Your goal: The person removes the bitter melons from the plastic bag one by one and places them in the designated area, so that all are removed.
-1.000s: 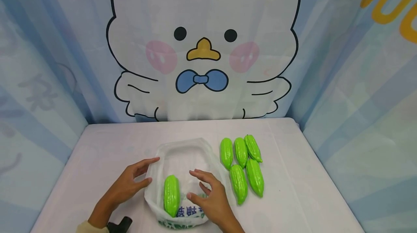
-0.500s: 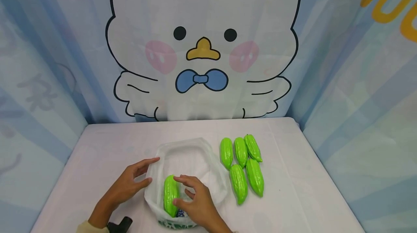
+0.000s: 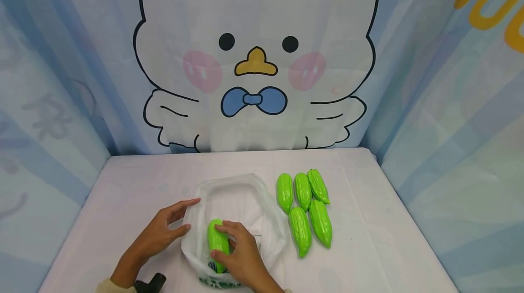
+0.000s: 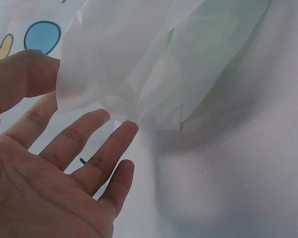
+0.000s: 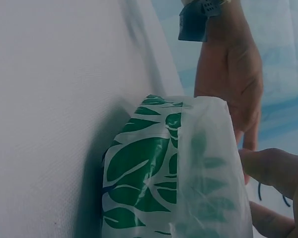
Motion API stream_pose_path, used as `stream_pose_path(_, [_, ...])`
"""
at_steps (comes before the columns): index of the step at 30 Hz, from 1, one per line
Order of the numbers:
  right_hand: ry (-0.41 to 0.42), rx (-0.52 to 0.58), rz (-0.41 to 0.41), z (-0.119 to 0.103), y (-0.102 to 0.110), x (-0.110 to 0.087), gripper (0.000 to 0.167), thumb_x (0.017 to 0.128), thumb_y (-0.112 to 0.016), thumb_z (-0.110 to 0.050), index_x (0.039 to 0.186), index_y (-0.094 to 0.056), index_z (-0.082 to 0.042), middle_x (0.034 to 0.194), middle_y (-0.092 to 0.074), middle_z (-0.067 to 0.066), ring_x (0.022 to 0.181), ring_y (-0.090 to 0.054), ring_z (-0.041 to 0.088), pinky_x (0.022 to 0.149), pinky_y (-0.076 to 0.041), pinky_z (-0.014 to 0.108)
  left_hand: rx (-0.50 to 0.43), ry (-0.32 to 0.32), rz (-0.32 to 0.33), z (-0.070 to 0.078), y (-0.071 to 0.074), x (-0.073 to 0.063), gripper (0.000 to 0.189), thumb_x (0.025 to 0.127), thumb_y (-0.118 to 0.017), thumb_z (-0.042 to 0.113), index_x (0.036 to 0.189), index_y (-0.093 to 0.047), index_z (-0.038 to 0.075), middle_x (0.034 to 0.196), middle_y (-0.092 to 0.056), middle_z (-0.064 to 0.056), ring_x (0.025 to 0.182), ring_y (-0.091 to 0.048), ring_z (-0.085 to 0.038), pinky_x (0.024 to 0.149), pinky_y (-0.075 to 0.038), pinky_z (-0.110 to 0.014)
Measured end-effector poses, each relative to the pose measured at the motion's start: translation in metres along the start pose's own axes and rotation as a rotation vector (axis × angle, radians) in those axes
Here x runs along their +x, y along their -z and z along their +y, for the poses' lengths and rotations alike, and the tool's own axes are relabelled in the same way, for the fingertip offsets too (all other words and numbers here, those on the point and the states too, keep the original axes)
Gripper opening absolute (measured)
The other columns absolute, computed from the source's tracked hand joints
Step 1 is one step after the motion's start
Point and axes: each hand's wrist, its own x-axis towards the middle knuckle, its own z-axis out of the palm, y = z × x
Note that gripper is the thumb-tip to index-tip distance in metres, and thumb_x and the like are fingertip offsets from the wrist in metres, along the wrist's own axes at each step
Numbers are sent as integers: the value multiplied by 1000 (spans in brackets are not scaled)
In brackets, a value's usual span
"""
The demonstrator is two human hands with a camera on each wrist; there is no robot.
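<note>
A white plastic bag stands with its mouth rolled open, green leaf print on its outside. In it lies a glossy green bitter melon, slightly tilted. My right hand reaches over the near right rim and pinches the melon between thumb and fingers; in the right wrist view the bag wall hides the melon. At the bag's left side is my left hand, its thumb and fingertips touching the outer wall. The left wrist view shows those fingers spread and nearly straight beside the bag.
Several more green bitter melons lie in two rows to the right of the bag, close beside it. A white cloth covers the table. Printed curtains stand behind and on both sides. A black device sits by the left wrist.
My right hand has moved left and down over the bag to the melon and closed its fingers on it. The melon has tilted and shifted slightly right. My left hand stays put.
</note>
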Motion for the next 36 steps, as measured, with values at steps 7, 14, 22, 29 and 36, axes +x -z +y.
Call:
stream_pose_path(7, [-36,-70,26,2,-2,6,59,84,-92,-15,139,-71,-21,149,-58,10,141,-57,33,108,-58,40,4,2,2,2,-1,0,57,104,-69,21,157,-52,10,167,-43,-20,150,-44,-53,116,-41,-74])
stream_pose_path(14, [-41,-54,32,3,-1,7,61,84,-91,-14,140,-71,-22,149,-58,11,140,-58,35,102,-61,36,14,-7,1,1,-1,1,57,104,-69,21,157,-52,9,167,-44,-20,149,-46,-53,114,-43,-74])
stream_pose_path(22, [-19,48,51,3,13,5,61,86,-88,-13,143,-68,-22,153,-54,12,145,-54,36,104,-60,38,8,-16,5,1,-1,1,56,104,-69,20,156,-53,11,167,-44,-18,149,-46,-52,115,-42,-75])
stream_pose_path(29, [14,83,96,-5,30,-3,61,88,-87,-18,145,-66,-25,156,-53,11,149,-50,38,107,-58,50,10,-7,11,1,-1,1,56,103,-70,22,156,-53,12,167,-44,-18,149,-46,-52,115,-42,-74])
stream_pose_path(36, [32,118,145,-10,54,-8,62,88,-88,-17,145,-65,-27,160,-50,8,147,-51,34,111,-56,50,22,5,22,2,-2,1,57,103,-71,23,156,-54,12,167,-44,-18,148,-47,-52,115,-41,-75])
